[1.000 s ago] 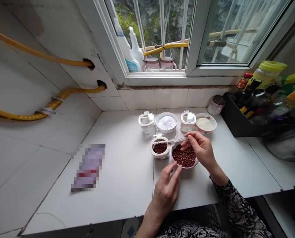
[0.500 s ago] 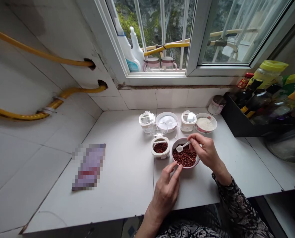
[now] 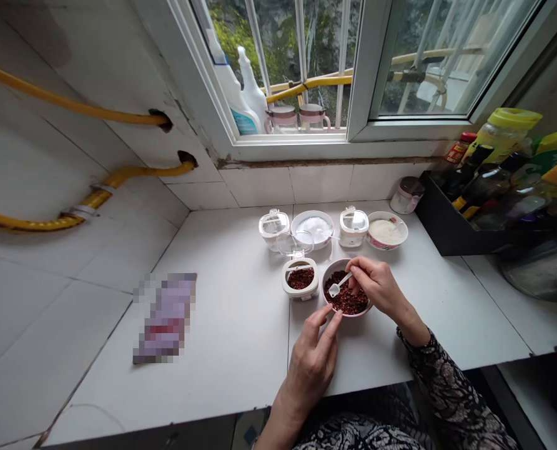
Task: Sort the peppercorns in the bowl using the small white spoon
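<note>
My right hand pinches the handle of a small white spoon, its bowl tipped down over dark red Sichuan peppercorns. These fill much of a white bowl with a pink rim. At the bowl's near rim rest the fingertips of my left hand, fingers apart and not wrapped around anything. Just left of the bowl stands a seasoning jar with its clear lid flipped up, and similar peppercorns show inside it.
Behind are two lidded clear jars, a bowl of white grains and a bowl of cream-coloured grains. A black box of bottles stands at right. A purple packet, blurred, lies left on the white counter.
My right hand and the spoon have shifted slightly left and down over the peppercorns. The left hand keeps its place at the rim. The whole view has moved a little.
</note>
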Motion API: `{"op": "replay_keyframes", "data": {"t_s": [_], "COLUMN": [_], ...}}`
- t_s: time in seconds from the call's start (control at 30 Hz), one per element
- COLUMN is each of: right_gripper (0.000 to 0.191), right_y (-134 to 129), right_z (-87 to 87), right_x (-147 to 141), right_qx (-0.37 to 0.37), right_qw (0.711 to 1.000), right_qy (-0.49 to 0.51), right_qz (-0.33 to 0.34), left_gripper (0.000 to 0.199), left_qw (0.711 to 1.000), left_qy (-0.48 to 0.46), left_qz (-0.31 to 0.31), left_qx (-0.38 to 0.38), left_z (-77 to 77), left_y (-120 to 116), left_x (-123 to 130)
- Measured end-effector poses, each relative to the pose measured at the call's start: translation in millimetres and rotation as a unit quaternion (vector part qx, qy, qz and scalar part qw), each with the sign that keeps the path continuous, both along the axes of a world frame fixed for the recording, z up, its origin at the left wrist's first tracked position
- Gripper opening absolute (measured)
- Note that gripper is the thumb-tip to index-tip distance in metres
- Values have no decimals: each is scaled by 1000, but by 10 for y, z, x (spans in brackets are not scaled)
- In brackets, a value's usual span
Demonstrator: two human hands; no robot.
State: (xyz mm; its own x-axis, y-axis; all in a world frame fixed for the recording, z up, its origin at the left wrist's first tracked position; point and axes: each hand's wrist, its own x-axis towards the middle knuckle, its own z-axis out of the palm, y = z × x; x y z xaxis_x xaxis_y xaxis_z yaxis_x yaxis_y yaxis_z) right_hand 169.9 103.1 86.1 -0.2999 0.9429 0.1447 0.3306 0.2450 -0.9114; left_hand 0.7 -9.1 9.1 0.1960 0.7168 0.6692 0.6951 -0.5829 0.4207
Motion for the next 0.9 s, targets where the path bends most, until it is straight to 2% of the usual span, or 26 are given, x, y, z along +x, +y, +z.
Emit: {"op": "replay_keyframes", "data": {"t_s": [0.23, 0.37, 0.43, 0.6, 0.9], "right_gripper": [18, 18, 18, 17, 18], "right_y": [16, 30, 23, -17, 15], "right_z": [-9, -29, -39, -44, 5], "right_x": [23, 41, 32, -17, 46], "right_qx": [-54, 2, 24, -30, -58], "right_qw": [997, 1000, 999, 998, 998], "right_qy": [55, -2, -37, -19, 32], "right_qz": [0, -13, 2, 47, -8], "left_gripper": [58, 58, 59, 61, 60], "left_qw": [1000, 1000, 1000, 1000, 1000], "left_qy": [0, -4, -6, -6, -3], "left_qz": [3, -1, -3, 1, 3], "left_qx": [-1, -2, -2, 5, -3], "left_z": [-1, -5, -8, -12, 6], "left_y": [4, 0, -1, 2, 0], "left_x": [5, 6, 5, 6, -1]}}
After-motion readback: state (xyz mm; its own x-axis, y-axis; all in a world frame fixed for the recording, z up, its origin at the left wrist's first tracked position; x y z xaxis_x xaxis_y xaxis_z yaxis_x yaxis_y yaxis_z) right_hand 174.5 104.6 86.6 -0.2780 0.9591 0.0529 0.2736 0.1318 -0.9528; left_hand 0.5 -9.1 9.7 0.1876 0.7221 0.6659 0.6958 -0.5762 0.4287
